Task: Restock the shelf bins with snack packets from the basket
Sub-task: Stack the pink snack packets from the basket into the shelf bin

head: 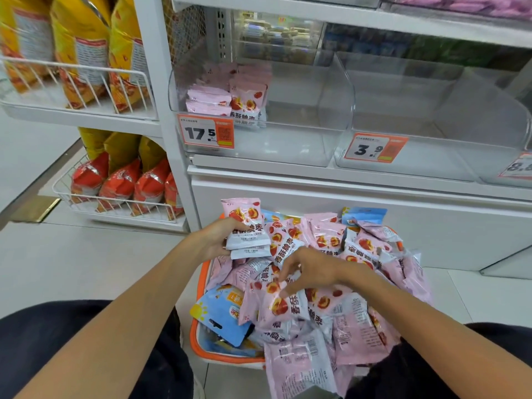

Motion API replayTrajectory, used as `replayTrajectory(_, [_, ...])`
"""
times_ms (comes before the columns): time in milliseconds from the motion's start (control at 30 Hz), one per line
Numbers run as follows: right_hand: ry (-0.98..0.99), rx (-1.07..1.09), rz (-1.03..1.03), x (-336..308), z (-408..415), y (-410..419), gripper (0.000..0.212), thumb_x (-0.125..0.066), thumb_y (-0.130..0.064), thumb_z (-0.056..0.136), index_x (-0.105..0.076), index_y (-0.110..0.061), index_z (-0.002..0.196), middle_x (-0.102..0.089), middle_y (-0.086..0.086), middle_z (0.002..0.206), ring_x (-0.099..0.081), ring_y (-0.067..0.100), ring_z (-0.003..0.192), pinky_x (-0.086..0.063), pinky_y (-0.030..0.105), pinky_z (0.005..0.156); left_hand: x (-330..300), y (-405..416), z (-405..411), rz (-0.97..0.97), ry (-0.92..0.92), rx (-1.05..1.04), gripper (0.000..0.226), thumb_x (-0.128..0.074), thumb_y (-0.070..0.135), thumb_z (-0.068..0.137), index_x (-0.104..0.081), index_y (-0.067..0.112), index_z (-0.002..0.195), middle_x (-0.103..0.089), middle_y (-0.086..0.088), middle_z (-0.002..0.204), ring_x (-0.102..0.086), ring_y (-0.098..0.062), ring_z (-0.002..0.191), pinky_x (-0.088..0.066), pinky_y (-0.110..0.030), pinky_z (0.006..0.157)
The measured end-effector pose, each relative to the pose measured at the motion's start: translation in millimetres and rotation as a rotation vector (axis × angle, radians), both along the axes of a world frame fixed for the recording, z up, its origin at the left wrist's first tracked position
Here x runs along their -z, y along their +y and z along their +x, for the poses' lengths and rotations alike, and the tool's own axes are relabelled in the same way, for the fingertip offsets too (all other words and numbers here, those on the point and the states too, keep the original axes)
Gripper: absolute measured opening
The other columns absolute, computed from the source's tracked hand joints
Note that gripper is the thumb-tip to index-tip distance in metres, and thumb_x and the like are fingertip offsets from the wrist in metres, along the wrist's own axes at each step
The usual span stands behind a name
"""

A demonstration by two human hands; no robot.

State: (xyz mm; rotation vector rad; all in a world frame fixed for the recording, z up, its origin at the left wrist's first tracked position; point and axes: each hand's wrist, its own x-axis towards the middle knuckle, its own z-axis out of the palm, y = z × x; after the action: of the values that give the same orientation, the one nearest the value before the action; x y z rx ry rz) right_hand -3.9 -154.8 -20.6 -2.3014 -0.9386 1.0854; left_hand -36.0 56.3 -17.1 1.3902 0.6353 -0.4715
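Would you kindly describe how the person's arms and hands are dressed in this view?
Both forearms are bare: no sleeve reaches into view on either. The left hand and right hand wear no gloves, and no watch, bracelet or ring can be seen on them. The fingers are uncovered. Dark trousers cover the knees beneath the arms.

Pink snack pkts (331, 286) heaped in orange-rimmed basket (201, 283), lower ctr; few stacked in clear bin (331, 110), upper ctr-left.
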Motion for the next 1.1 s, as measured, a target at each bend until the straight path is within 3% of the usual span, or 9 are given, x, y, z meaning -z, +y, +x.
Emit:
replayTrajectory(167, [0.126, 0.516, 0.241, -23, 35, -30, 0.026, -0.081, -0.026, 0.074, -0.066, -0.016, 0.093, -0.068, -0.003, 0.085, -0.063, 0.010, 0.085, -0.047, 0.021, 0.078, 6, 1, 1, 0.008, -0.003, -0.021, 0.020, -0.047, 0.010, 0.096, -0.054, 0.005, 0.115, -0.066, -0.008, 0.095, -0.063, -0.017, 0.080, -0.056, -0.025, 0.054])
replayTrajectory(333, [0.439, 0.905, 0.640, -41, 42, -17, 0.029, -0.071, -0.028, 0.081, -0.068, -0.018, 0.109, -0.073, -0.007, 0.098, -0.061, 0.009, 0.101, -0.042, 0.028, 0.094, 4, -7, 10, -0.001, -0.086, 0.001, 0.023, -0.054, 0.011, 0.095, -0.057, 0.007, 0.118, -0.068, -0.004, 0.100, -0.064, -0.013, 0.085, -0.053, -0.022, 0.061])
replayTrajectory(433, [0.412, 0.950, 0.652, -48, 34, 2, 0.011, -0.070, -0.024, 0.084, -0.068, -0.020, 0.094, -0.069, -0.008, 0.090, -0.060, 0.006, 0.090, -0.044, 0.024, 0.084, -5, -16, 21, -0.032, -0.164, 0.014, 0.027, -0.059, 0.008, 0.092, -0.055, 0.006, 0.118, -0.070, -0.007, 0.102, -0.066, -0.015, 0.084, -0.053, -0.025, 0.067])
replayTrajectory(500, [0.353, 0.982, 0.656, -47, 31, 10, 0.021, -0.072, -0.026, 0.082, -0.065, -0.019, 0.101, -0.067, -0.007, 0.095, -0.058, 0.005, 0.089, -0.042, 0.023, 0.080, -10, -21, 25, -0.058, -0.198, 0.042, 0.026, -0.056, 0.007, 0.091, -0.056, 0.005, 0.117, -0.071, -0.009, 0.103, -0.067, -0.016, 0.082, -0.053, -0.025, 0.064])
replayTrajectory(633, [0.417, 0.948, 0.603, -43, 33, 13, 0.046, -0.069, -0.039, 0.083, -0.050, -0.023, 0.121, -0.054, -0.001, 0.123, -0.047, 0.017, 0.117, -0.036, 0.038, 0.102, -22, -24, 28, -0.091, -0.202, -0.051, 0.018, -0.037, 0.011, 0.090, -0.055, 0.007, 0.088, -0.066, -0.012, 0.082, -0.059, -0.020, 0.066, -0.048, -0.027, 0.060])
replayTrajectory(767, [0.541, 0.825, 0.668, -55, 37, 13, 0.063, -0.064, -0.044, 0.085, -0.037, -0.019, 0.137, -0.046, -0.001, 0.134, -0.043, 0.018, 0.125, -0.033, 0.046, 0.110, -37, -25, 36, -0.158, -0.253, -0.091, 0.030, -0.033, 0.023, 0.089, -0.055, 0.007, 0.101, -0.061, -0.028, 0.111, -0.058, -0.032, 0.088, -0.047, -0.036, 0.076])
replayTrajectory(900, [0.416, 0.654, 0.637, -81, 47, 18, 0.107, -0.074, -0.066, 0.059, -0.028, -0.026, 0.146, -0.041, -0.004, 0.147, -0.039, 0.018, 0.134, -0.029, 0.049, 0.113, -63, -18, 46, 0.027, -0.422, 0.063, 0.064, -0.060, 0.067, 0.076, -0.062, 0.023, 0.122, -0.058, -0.011, 0.132, -0.055, -0.027, 0.119, -0.037, -0.046, 0.106])
replayTrajectory(967, [0.320, 0.599, 0.613, -102, 52, 25, 0.093, -0.068, -0.067, 0.068, -0.035, -0.025, 0.144, -0.045, -0.007, 0.144, -0.043, 0.015, 0.131, -0.031, 0.045, 0.112, -78, -10, 55, 0.111, -0.442, 0.146, 0.079, -0.071, 0.078, 0.054, -0.062, 0.037, 0.120, -0.052, -0.004, 0.138, -0.048, -0.024, 0.127, -0.029, -0.049, 0.112])
replayTrajectory(1100, [0.103, 0.537, 0.642, -156, 71, 38, 0.029, -0.044, -0.040, 0.098, -0.056, -0.025, 0.120, -0.062, -0.010, 0.121, -0.056, 0.006, 0.111, -0.040, 0.028, 0.101, -148, -1, 72, 0.344, -0.505, 0.209, 0.036, -0.065, 0.066, 0.064, -0.064, 0.040, 0.089, -0.055, 0.000, 0.132, -0.050, -0.019, 0.121, -0.032, -0.041, 0.110])
